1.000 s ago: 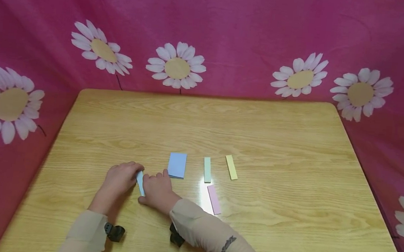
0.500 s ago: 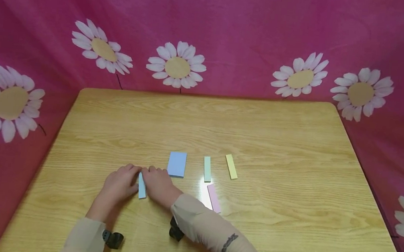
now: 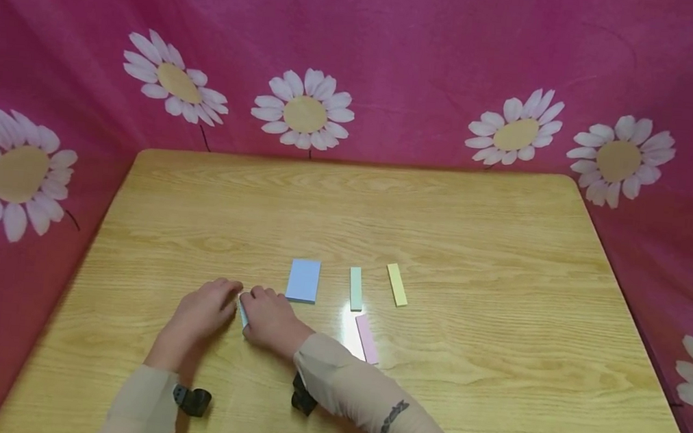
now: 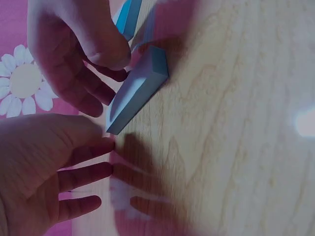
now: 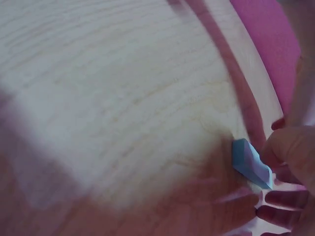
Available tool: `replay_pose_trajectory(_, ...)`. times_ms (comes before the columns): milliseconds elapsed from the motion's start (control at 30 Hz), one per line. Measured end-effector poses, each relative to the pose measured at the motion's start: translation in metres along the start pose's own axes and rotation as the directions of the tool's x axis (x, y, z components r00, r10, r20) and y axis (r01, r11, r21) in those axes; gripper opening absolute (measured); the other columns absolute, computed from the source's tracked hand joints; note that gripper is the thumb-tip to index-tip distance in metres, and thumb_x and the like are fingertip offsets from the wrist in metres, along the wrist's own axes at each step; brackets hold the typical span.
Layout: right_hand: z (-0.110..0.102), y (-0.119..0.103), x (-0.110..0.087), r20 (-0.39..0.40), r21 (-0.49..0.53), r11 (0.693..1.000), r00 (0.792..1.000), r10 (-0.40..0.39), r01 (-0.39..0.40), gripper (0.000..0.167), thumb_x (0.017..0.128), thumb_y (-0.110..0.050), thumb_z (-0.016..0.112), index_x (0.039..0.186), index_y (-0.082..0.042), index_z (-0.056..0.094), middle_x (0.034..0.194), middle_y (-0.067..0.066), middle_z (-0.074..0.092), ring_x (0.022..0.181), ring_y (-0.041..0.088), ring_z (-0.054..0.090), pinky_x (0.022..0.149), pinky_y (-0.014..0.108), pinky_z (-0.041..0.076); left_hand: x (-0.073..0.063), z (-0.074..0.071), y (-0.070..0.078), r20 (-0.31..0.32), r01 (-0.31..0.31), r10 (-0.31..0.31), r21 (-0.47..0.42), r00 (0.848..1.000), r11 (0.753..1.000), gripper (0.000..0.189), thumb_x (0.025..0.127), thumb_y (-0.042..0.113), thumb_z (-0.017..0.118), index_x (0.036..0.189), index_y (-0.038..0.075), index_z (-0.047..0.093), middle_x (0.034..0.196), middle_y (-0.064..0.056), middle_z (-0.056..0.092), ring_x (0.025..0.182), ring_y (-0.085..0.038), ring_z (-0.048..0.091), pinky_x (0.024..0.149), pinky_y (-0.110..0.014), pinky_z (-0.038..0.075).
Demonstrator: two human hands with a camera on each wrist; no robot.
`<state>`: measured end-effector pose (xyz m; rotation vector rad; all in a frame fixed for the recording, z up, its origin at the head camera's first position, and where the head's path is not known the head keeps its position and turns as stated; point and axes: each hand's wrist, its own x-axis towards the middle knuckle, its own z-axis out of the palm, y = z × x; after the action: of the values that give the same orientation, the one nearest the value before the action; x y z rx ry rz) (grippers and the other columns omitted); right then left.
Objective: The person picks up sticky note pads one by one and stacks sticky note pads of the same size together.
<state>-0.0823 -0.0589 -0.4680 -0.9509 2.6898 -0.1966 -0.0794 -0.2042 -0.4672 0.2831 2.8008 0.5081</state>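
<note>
A narrow light-blue sticky note pad (image 4: 139, 87) lies on the table between the hands. In the head view the right hand (image 3: 272, 319) covers most of it, with fingertips near its far end and the thumb near its closer end. The left hand (image 3: 205, 309) stays just left of the pad. Its fingers (image 4: 86, 177) are spread and fairly straight in the left wrist view, with the thumb side at the pad's far corner. Part of the pad (image 5: 252, 164) also shows in the right wrist view, beside fingers and a thumb.
A wider blue sticky note pad (image 3: 303, 280) lies beyond the right hand. Further right are narrow pads in green (image 3: 355, 289), yellow (image 3: 397, 285) and pink (image 3: 367, 339). The wooden table (image 3: 473, 255) is bordered by a pink flowered cloth (image 3: 409, 64).
Both hands held the light-blue pad upright-looking a second ago, then set it flat between them. The right hand has since shifted over it, and the left hand has drawn slightly away.
</note>
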Motion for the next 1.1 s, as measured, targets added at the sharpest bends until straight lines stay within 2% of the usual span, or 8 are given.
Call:
replay_pose_trajectory(133, 0.005, -0.005, -0.003, -0.037, 0.01, 0.998, 0.997, 0.065, -0.064, 0.042, 0.078, -0.036, 0.06, 0.108, -0.008, 0.052, 0.095, 0.004, 0.052, 0.08, 0.017, 0.052, 0.063, 0.028, 0.044, 0.011, -0.003, 0.002, 0.009, 0.116, -0.115, -0.066, 0.993, 0.991, 0.03, 0.088, 0.012, 0.044, 0.112, -0.003, 0.056, 0.109, -0.019, 0.058, 0.101, -0.034, 0.053, 0.081, -0.049, 0.041)
replay_pose_trajectory(200, 0.008, -0.009, -0.004, -0.042, 0.005, 0.994, 0.993, 0.108, -0.108, 0.047, 0.078, -0.044, 0.059, 0.104, -0.007, 0.051, 0.089, 0.004, 0.051, 0.075, 0.016, 0.052, 0.058, 0.027, 0.043, 0.017, -0.004, 0.004, 0.026, 0.164, -0.162, -0.076, 0.986, 0.984, 0.031, 0.088, 0.015, 0.043, 0.11, -0.002, 0.056, 0.104, -0.017, 0.059, 0.093, -0.031, 0.056, 0.077, -0.048, 0.042)
replay_pose_trajectory(300, 0.014, -0.014, -0.006, -0.024, -0.019, 0.985, 0.985, 0.169, -0.17, 0.055, 0.077, -0.055, 0.055, 0.102, -0.007, 0.05, 0.084, 0.003, 0.05, 0.071, 0.015, 0.052, 0.054, 0.026, 0.042, 0.023, -0.006, 0.01, 0.053, 0.198, -0.195, -0.057, 0.979, 0.979, 0.032, 0.085, 0.021, 0.047, 0.107, 0.0, 0.058, 0.092, -0.011, 0.061, 0.079, -0.025, 0.054, 0.07, -0.044, 0.044)
replay_pose_trajectory(400, 0.017, -0.017, -0.007, -0.003, -0.05, 0.976, 0.977, 0.211, -0.211, 0.058, 0.076, -0.059, 0.054, 0.101, -0.007, 0.05, 0.081, 0.003, 0.051, 0.07, 0.014, 0.052, 0.055, 0.026, 0.042, 0.027, -0.007, 0.017, 0.081, 0.214, -0.211, -0.028, 0.974, 0.976, 0.032, 0.083, 0.027, 0.052, 0.103, 0.002, 0.059, 0.082, -0.006, 0.058, 0.072, -0.022, 0.052, 0.064, -0.042, 0.043)
replay_pose_trajectory(500, 0.018, -0.017, -0.008, 0.005, -0.05, 0.969, 0.97, 0.242, -0.241, 0.055, 0.076, -0.057, 0.056, 0.099, -0.007, 0.05, 0.077, 0.003, 0.051, 0.067, 0.015, 0.053, 0.054, 0.027, 0.043, 0.028, -0.01, 0.024, 0.101, 0.243, -0.239, -0.024, 0.966, 0.97, 0.029, 0.081, 0.028, 0.055, 0.094, 0.002, 0.058, 0.077, -0.006, 0.056, 0.069, -0.022, 0.051, 0.06, -0.039, 0.042)
replay_pose_trajectory(633, 0.016, -0.017, -0.009, 0.013, -0.027, 0.964, 0.964, 0.266, -0.265, 0.044, 0.076, -0.047, 0.06, 0.092, -0.007, 0.05, 0.073, 0.003, 0.049, 0.063, 0.015, 0.052, 0.051, 0.027, 0.041, 0.028, -0.01, 0.029, 0.113, 0.277, -0.272, -0.038, 0.956, 0.96, 0.018, 0.078, 0.02, 0.056, 0.084, 0.003, 0.055, 0.074, -0.006, 0.053, 0.065, -0.022, 0.049, 0.056, -0.035, 0.04)
replay_pose_trajectory(933, 0.015, -0.016, -0.01, 0.016, 0.018, 0.955, 0.955, 0.296, -0.297, 0.03, 0.08, -0.036, 0.058, 0.085, -0.008, 0.05, 0.07, 0.003, 0.049, 0.06, 0.015, 0.052, 0.047, 0.027, 0.041, 0.03, -0.003, 0.03, 0.121, 0.329, -0.317, -0.097, 0.941, 0.939, 0.013, 0.075, 0.011, 0.054, 0.08, 0.0, 0.054, 0.073, -0.009, 0.053, 0.066, -0.022, 0.049, 0.057, -0.032, 0.039)
replay_pose_trajectory(1100, 0.017, -0.015, -0.01, -0.016, 0.071, 0.953, 0.954, 0.298, -0.296, 0.024, 0.08, -0.03, 0.058, 0.082, -0.008, 0.049, 0.067, 0.002, 0.049, 0.056, 0.014, 0.052, 0.043, 0.027, 0.04, 0.031, -0.003, 0.032, 0.108, 0.329, -0.317, -0.121, 0.942, 0.937, 0.009, 0.074, 0.009, 0.052, 0.066, 0.004, 0.052, 0.062, -0.005, 0.047, 0.057, -0.019, 0.044, 0.049, -0.027, 0.033)
